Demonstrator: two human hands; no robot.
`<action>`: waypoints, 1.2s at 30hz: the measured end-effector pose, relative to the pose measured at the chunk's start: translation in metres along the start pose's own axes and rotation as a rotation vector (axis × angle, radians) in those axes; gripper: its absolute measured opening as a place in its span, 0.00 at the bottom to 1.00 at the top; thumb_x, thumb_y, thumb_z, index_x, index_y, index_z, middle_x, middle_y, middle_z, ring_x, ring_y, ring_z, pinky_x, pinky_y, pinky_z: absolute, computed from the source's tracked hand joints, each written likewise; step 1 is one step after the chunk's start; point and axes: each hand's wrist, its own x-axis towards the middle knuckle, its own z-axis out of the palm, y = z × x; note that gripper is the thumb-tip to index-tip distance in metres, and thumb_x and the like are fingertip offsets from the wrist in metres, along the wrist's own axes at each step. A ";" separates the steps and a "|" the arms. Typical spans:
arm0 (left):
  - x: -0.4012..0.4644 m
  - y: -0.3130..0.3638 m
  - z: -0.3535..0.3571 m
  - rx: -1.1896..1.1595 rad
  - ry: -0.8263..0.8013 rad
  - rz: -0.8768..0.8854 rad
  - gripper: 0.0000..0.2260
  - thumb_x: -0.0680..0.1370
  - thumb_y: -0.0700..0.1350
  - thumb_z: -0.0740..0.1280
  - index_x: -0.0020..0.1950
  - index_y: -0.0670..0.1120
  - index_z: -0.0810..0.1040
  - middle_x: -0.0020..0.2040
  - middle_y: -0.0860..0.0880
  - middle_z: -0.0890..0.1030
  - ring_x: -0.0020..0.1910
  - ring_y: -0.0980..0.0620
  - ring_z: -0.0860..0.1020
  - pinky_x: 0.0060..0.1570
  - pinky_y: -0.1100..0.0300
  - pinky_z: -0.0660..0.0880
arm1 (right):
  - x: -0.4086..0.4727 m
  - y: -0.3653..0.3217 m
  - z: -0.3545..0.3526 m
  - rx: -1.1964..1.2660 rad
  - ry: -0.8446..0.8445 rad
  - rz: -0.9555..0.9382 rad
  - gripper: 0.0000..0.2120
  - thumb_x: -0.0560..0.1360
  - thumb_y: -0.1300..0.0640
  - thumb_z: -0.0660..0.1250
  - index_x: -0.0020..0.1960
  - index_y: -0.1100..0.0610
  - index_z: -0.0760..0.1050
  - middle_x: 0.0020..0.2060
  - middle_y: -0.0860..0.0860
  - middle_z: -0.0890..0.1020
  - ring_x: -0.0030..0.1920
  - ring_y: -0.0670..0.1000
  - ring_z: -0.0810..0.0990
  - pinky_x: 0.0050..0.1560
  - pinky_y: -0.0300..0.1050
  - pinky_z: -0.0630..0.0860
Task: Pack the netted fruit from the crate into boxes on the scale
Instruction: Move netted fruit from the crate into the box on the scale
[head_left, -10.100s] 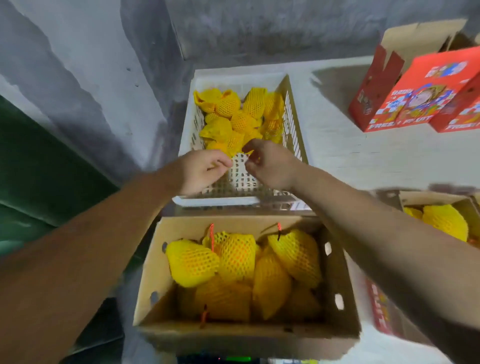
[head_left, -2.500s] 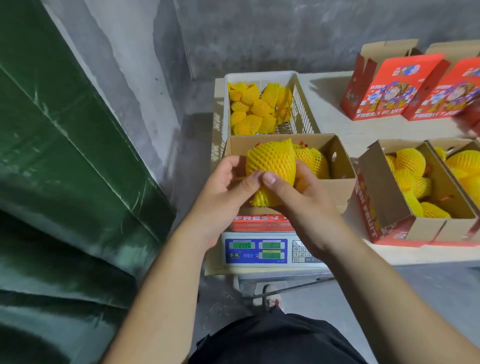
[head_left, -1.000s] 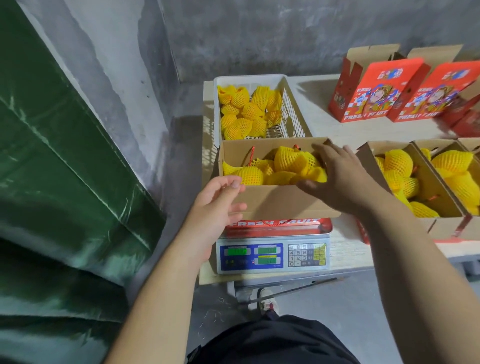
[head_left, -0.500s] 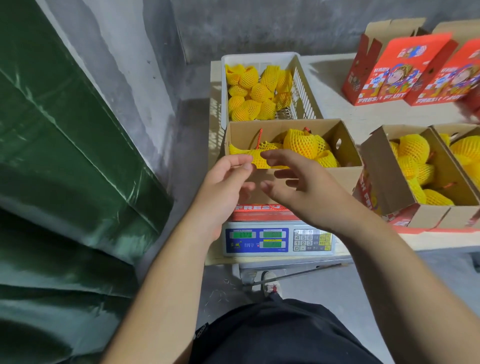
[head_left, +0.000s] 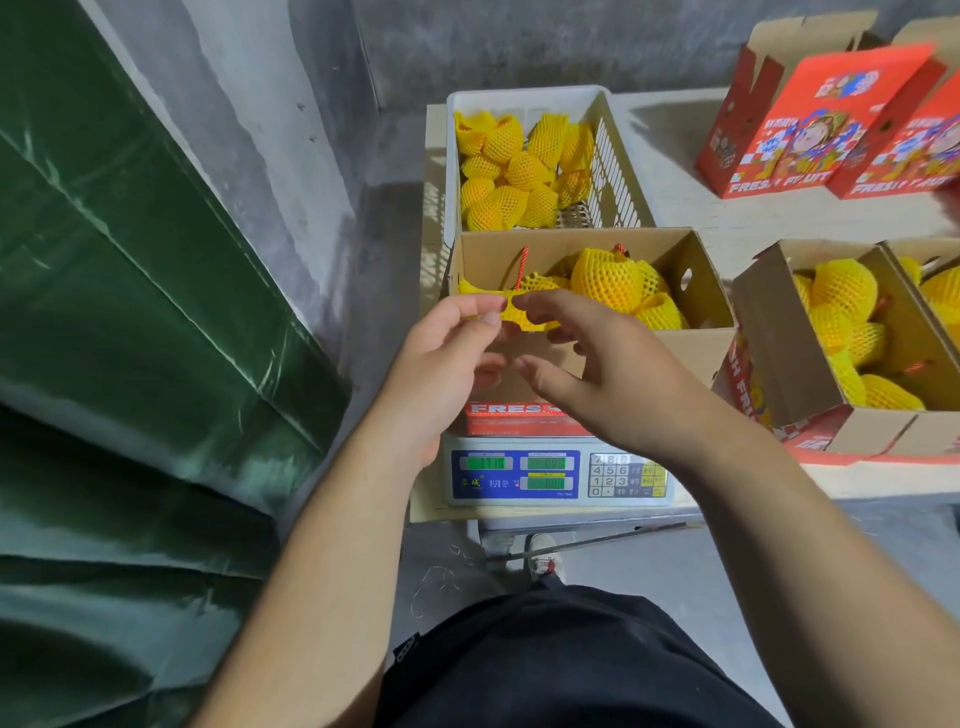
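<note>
Pinching the yellow foam net (head_left: 519, 310) at the cardboard box's near rim (head_left: 691, 340), the left hand (head_left: 441, 374) sits just left of the loosely spread right hand (head_left: 597, 364), both mid-frame.

The red front of the brown cardboard box (head_left: 524, 415) on the white electronic scale (head_left: 558, 475) reads "FRES" — its keypad shows digits 0–9. The red printed cartons (head_left: 810, 119) behind read "FRES".

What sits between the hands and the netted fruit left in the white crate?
The open box on the scale stands between both hands and the crate; reaching its netted fruit means going over the box.
</note>
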 end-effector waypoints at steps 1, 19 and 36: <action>0.002 0.000 0.000 -0.005 -0.004 0.005 0.08 0.80 0.53 0.67 0.56 0.59 0.83 0.50 0.53 0.87 0.48 0.50 0.86 0.52 0.53 0.79 | 0.001 0.001 0.000 0.010 0.008 0.002 0.22 0.80 0.52 0.70 0.74 0.50 0.72 0.66 0.45 0.80 0.62 0.44 0.78 0.60 0.42 0.76; 0.129 0.053 0.041 0.161 -0.015 0.168 0.09 0.86 0.42 0.65 0.58 0.54 0.83 0.49 0.54 0.87 0.48 0.52 0.86 0.51 0.58 0.84 | 0.096 0.066 -0.059 0.168 0.084 -0.034 0.20 0.81 0.57 0.70 0.72 0.52 0.74 0.62 0.46 0.82 0.60 0.43 0.80 0.62 0.44 0.77; 0.460 0.004 -0.028 1.381 -0.296 0.540 0.08 0.79 0.35 0.72 0.51 0.45 0.89 0.46 0.49 0.88 0.47 0.44 0.84 0.51 0.47 0.80 | 0.343 0.284 -0.062 -0.188 -0.256 0.182 0.26 0.82 0.51 0.65 0.78 0.53 0.66 0.69 0.58 0.76 0.64 0.60 0.78 0.61 0.52 0.77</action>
